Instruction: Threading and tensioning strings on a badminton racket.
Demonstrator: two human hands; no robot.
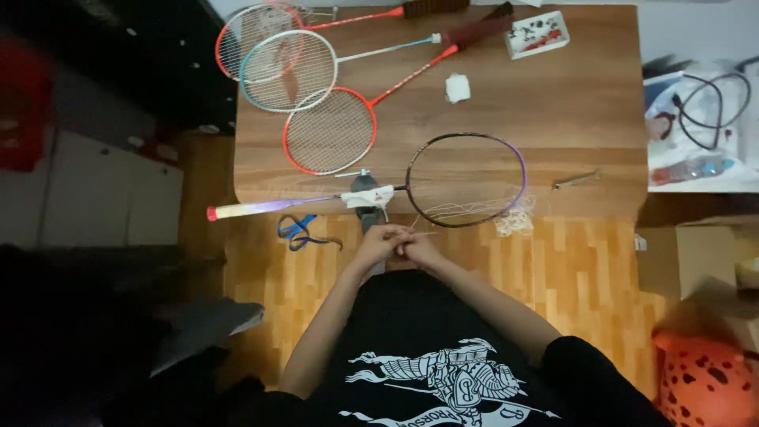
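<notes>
At lower centre, the left hand (pixel 381 241) and right hand (pixel 419 250) meet, each grip pinched shut on thin, pale string (pixel 474 209). It runs up to the dark oval racket (pixel 465 180) lying at the wooden table (pixel 553 119) edge just above.

We look down on a wooden surface (pixel 569 111). Our left hand (pixel 379 242) and right hand (pixel 419 250) meet at its six o'clock edge, pinching thin white string (pixel 474 210) from the dark-framed racket (pixel 466 180). Three strung rackets (pixel 304 87) overlap at eleven o'clock, a white tray (pixel 538 33) at one o'clock.
</notes>
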